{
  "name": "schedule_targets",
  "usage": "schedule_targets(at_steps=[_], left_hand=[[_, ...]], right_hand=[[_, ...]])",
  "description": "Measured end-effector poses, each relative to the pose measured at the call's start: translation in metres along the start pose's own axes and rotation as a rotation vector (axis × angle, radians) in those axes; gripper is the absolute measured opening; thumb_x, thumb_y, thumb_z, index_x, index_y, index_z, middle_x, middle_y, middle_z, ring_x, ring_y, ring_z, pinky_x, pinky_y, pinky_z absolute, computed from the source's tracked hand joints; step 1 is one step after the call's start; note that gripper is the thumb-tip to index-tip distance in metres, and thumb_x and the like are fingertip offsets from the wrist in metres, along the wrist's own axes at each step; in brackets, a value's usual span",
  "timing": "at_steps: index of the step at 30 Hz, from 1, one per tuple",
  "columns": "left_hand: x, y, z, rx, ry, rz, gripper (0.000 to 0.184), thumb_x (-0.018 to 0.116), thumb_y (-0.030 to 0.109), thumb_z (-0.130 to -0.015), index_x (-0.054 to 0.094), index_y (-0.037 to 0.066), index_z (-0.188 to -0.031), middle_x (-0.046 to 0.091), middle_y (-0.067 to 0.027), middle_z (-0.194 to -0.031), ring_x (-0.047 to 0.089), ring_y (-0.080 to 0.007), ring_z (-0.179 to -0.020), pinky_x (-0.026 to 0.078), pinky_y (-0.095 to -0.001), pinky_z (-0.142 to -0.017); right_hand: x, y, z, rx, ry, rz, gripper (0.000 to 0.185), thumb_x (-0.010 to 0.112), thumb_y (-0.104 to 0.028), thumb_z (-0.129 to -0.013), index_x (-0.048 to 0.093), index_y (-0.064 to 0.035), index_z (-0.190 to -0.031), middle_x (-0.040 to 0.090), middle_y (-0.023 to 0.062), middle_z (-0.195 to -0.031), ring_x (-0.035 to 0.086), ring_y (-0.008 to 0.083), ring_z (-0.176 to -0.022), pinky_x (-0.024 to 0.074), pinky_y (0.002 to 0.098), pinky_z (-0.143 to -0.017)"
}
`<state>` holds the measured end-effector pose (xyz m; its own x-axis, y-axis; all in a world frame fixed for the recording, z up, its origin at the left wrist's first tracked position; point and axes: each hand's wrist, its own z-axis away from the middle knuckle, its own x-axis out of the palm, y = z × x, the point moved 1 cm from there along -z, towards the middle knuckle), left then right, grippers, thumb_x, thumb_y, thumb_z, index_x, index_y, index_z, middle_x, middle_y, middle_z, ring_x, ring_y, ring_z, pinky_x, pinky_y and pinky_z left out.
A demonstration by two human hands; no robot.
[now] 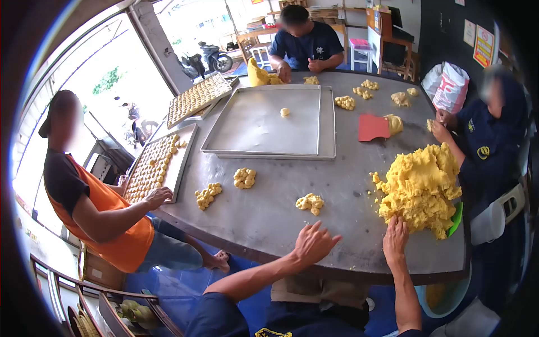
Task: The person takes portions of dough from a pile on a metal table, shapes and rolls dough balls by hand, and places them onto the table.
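My right hand (396,240) rests against the near edge of a big yellow crumbly dough mound (421,188), its fingers stretched out and their tips touching it. To the left, my left hand (316,245) is over the near edge of the metal table (269,202), fingers apart and nothing seen in them. Just beyond that hand lies a small cluster of dough balls (310,204). A green scraper-like piece (456,220) shows under the mound's right side.
Large metal tray (269,121) holds one dough piece. At left, a person in an orange apron (112,216) touches a filled tray (178,182). People sit at the far side (309,42) and right (488,129), handling dough. A red scraper (373,128) lies mid-right.
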<state>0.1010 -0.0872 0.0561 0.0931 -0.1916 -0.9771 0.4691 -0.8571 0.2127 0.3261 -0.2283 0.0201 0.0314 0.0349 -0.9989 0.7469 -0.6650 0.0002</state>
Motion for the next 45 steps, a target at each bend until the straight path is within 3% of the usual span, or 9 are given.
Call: schedule_targets(at_steps=[3, 8, 12, 19, 23, 27, 35, 41, 45], left_hand=[[0.005, -0.007, -0.043, 0.201, 0.642, -0.076, 0.035, 0.065, 0.034, -0.092, 0.064, -0.001, -0.096, 0.064, -0.0163, -0.113, 0.048, -0.0343, -0.132, 0.038, -0.0506, -0.11], [0.06, -0.026, -0.075, 0.353, 0.532, 0.062, 0.043, 0.059, 0.038, -0.091, 0.055, -0.001, -0.109, 0.049, -0.0202, -0.128, 0.036, -0.0385, -0.138, 0.014, -0.0678, -0.116], [0.052, -0.031, -0.089, 0.243, 0.367, 0.155, 0.042, 0.055, 0.039, -0.092, 0.047, 0.003, -0.111, 0.045, -0.0188, -0.13, 0.035, -0.0352, -0.137, 0.011, -0.0635, -0.118], [0.053, -0.035, -0.093, 0.414, 0.466, 0.048, 0.044, 0.049, 0.044, -0.093, 0.051, 0.003, -0.109, 0.048, -0.0161, -0.12, 0.042, -0.0317, -0.128, 0.022, -0.0562, -0.113], [0.037, -0.039, -0.071, 0.25, 0.577, 0.144, 0.028, 0.057, 0.033, -0.089, 0.052, 0.007, -0.099, 0.052, -0.0119, -0.108, 0.05, -0.0286, -0.11, 0.033, -0.0489, -0.096], [0.056, -0.019, -0.061, 0.216, 0.632, -0.271, 0.012, 0.059, 0.019, -0.086, 0.056, 0.008, -0.092, 0.056, -0.0077, -0.098, 0.053, -0.0236, -0.098, 0.035, -0.0451, -0.088], [0.056, -0.013, -0.01, 0.052, 0.613, -0.128, 0.034, 0.059, 0.015, -0.083, 0.059, -0.001, -0.113, 0.054, -0.0102, -0.101, 0.051, -0.0267, -0.105, 0.036, -0.0446, -0.092], [0.05, -0.009, 0.013, -0.212, 0.424, 0.246, 0.026, 0.06, 0.013, -0.087, 0.061, 0.007, -0.112, 0.057, -0.0096, -0.113, 0.052, -0.0258, -0.111, 0.037, -0.044, -0.092], [0.071, -0.015, 0.011, -0.163, 0.595, 0.414, 0.015, 0.062, 0.017, -0.092, 0.062, 0.008, -0.103, 0.064, -0.0097, -0.105, 0.053, -0.0274, -0.109, 0.037, -0.0438, -0.091]], right_hand=[[0.007, 0.003, 0.012, -0.064, 0.088, -0.044, 0.04, 0.058, -0.002, -0.089, 0.051, 0.0052, -0.128, 0.053, 0.0243, -0.13, 0.051, 0.0365, -0.122, 0.0417, 0.04, -0.105], [-0.006, 0.001, 0.062, -0.187, 0.274, -0.185, 0.047, 0.051, 0.004, -0.092, 0.046, 0.0071, -0.138, 0.05, 0.0239, -0.138, 0.048, 0.0411, -0.127, 0.0408, 0.0449, -0.108], [0.013, 0.027, 0.056, -0.189, 0.212, -0.373, 0.035, 0.06, 0.002, -0.089, 0.06, 0.0045, -0.124, 0.05, 0.021, -0.137, 0.058, 0.0372, -0.114, 0.0489, 0.0412, -0.098], [-0.026, 0.021, 0.05, -0.06, 0.201, -0.432, 0.056, 0.071, -0.003, -0.083, 0.055, -0.0005, -0.137, 0.056, 0.0198, -0.122, 0.054, 0.0392, -0.113, 0.0443, 0.045, -0.099], [-0.014, 0.021, 0.063, -0.053, 0.162, -0.476, 0.058, 0.07, -0.003, -0.084, 0.052, 0.0012, -0.14, 0.055, 0.02, -0.12, 0.053, 0.038, -0.113, 0.0444, 0.0443, -0.099], [-0.006, 0.02, 0.063, -0.022, 0.233, -0.565, 0.05, 0.07, -0.001, -0.084, 0.058, 0.0042, -0.132, 0.053, 0.0171, -0.108, 0.054, 0.0358, -0.106, 0.0451, 0.0438, -0.095], [0.008, 0.002, 0.079, -0.189, 0.442, -0.311, 0.037, 0.059, 0.002, -0.09, 0.065, 0.0003, -0.126, 0.056, 0.0174, -0.128, 0.056, 0.0353, -0.11, 0.0468, 0.0444, -0.096], [-0.002, 0.007, 0.056, -0.191, 0.415, -0.524, 0.033, 0.061, 0.003, -0.086, 0.069, -0.0012, -0.118, 0.066, 0.0143, -0.104, 0.059, 0.0358, -0.092, 0.0481, 0.0423, -0.083], [-0.01, 0.011, 0.047, -0.237, 0.303, -0.412, 0.035, 0.063, 0.006, -0.083, 0.069, -0.0011, -0.117, 0.062, 0.0165, -0.094, 0.057, 0.0351, -0.094, 0.047, 0.0425, -0.084]])
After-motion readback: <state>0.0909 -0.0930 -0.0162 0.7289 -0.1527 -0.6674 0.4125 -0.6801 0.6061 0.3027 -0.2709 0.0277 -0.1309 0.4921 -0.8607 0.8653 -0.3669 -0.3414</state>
